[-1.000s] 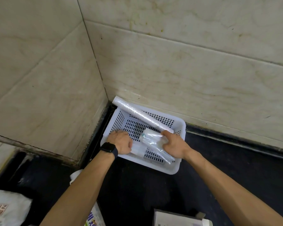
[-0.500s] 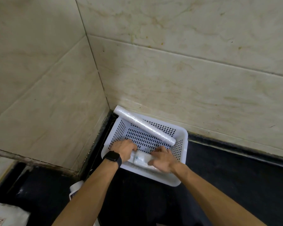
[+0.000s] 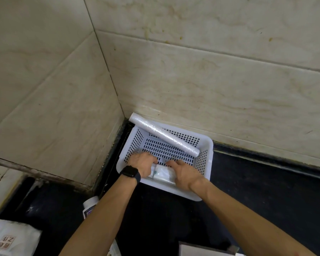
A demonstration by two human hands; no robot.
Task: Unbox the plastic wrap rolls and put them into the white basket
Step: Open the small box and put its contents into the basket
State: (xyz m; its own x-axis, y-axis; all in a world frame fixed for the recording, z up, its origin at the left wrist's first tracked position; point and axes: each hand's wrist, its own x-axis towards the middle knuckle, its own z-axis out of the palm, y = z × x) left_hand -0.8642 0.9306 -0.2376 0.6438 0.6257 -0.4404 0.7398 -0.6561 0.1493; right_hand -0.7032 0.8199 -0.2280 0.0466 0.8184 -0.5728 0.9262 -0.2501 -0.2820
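Basket (image 3: 207, 145): white, perforated; on the dark counter (image 3: 266, 191), pushed into the far corner against the tiled wall (image 3: 211, 80).
Long roll (image 3: 163, 137): lies slantwise across the far side; its far-left end rests on the rim, its right end lower, near the right wall.
Packet (image 3: 163, 174): wrapped roll in clear film; lies along the near wall inside the basket, between both hands.
Left hand (image 3: 143, 164): in the basket at the packet's left end; fingers curled down, touching it; black watch (image 3: 130, 173) on the wrist.
Right hand (image 3: 185, 172): palm down on the packet's right part; fingers (image 3: 171, 163) spread loosely, gripping nothing.
Near left: white bag (image 3: 11, 239) with print.
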